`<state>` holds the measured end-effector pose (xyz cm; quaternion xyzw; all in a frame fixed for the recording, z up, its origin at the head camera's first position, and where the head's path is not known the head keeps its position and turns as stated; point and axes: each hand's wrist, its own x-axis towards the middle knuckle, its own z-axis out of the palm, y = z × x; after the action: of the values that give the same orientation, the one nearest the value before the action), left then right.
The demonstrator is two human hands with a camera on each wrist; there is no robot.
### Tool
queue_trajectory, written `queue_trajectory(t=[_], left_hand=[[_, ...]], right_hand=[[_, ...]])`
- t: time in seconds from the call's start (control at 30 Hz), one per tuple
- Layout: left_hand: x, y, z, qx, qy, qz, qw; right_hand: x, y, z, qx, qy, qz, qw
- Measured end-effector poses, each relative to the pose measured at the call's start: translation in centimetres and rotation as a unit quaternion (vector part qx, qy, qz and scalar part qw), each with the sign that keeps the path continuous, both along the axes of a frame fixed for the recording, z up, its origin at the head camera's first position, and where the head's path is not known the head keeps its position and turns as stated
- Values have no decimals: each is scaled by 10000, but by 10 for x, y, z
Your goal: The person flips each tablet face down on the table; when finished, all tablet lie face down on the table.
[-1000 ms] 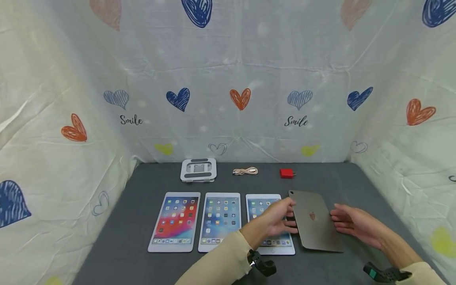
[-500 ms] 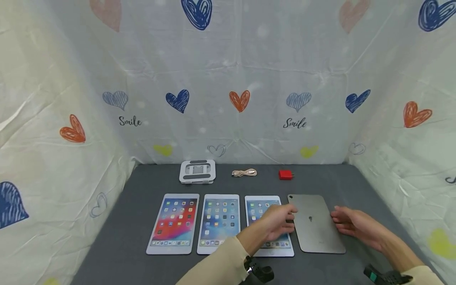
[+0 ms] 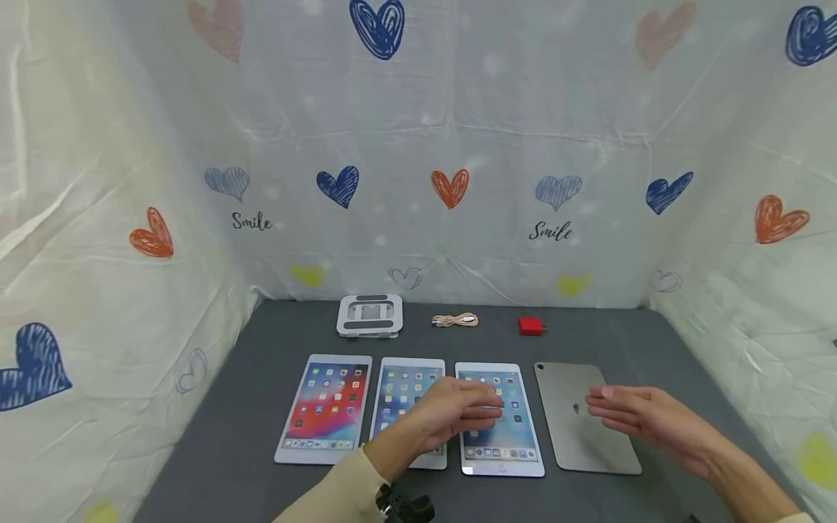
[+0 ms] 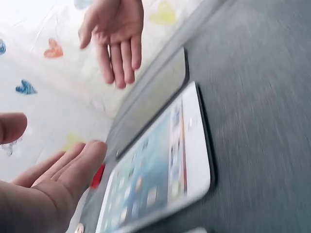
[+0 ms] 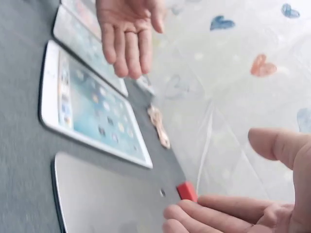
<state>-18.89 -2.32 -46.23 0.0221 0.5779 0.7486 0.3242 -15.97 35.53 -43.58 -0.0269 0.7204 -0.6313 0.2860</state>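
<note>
Four-in-a-row aside, several tablets lie on the dark grey table [image 3: 222,436]. The rightmost, a grey tablet [image 3: 569,436], is face down with its back showing. Left of it lie a white tablet [image 3: 503,461] with its screen lit, a second white tablet [image 3: 392,378] partly covered by the left arm, and a third white tablet [image 3: 323,407] with a red and blue screen. My left hand [image 3: 451,414] hovers over the white tablets, fingers straight, holding nothing. Above the right edge of the grey tablet, my right hand [image 3: 654,421] is held with straight fingers, apart from it.
Along the back of the table lie a folded white and grey stand [image 3: 370,317], a coiled beige cable [image 3: 455,319] and a red charger plug [image 3: 530,326]. A white curtain [image 3: 497,145] printed with hearts surrounds the table at the back and sides.
The grey tablet, tilted a second ago, now lies flat. Both hands have come away from its edges; the left has moved left over the white tablets, the right has lifted slightly inward.
</note>
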Motion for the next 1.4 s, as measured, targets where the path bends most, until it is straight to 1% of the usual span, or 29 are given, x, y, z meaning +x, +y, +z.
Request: queue_trajectory(t=[0.1,0.2,0.3,0.4,0.5,0.57,0.73,0.8,0.97,1.07,1.2,1.4], left_hand=[[-1,-19,2,-136,47,46,9999],[0,-34,2,-303,86,117,9994],[-1,-44,1,-523,141,176,9984],[0,-50,0,-764,109,272,9966],[0,-52,-3,-966,58,287,9949],[0,-52,-5,-1068,13,246,9940],[-1,-51,-11,-1132,-61,100,9935],[-1,-50,-13,-1122,-79,79,9936],[-3,-48,-14,-1143,-120,-31,9934],[-4,-46,-13,-1104,-95,-115,9938],[-5,-43,-12,-1093,-83,-118,9939],[-8,-40,-12,-1132,-174,-108,9934]], right_hand=[[-3,-7,-2,-543,-167,192,9982],[-6,-17,-4,-772,-198,304,9964],[-8,-28,-7,-755,-223,301,9964],[-11,-39,-12,-575,-285,224,9977],[-12,-47,-17,-337,-333,138,9988],[-13,-51,-21,-202,-417,41,9989],[-15,-61,-28,-17,-624,-236,9978],[-15,-64,-30,-39,-659,-292,9974],[-15,-68,-33,-174,-673,-195,9974],[-14,-70,-33,-227,-686,-78,9974],[-13,-73,-31,-308,-693,-24,9971],[-11,-74,-30,-441,-745,-230,9960]])
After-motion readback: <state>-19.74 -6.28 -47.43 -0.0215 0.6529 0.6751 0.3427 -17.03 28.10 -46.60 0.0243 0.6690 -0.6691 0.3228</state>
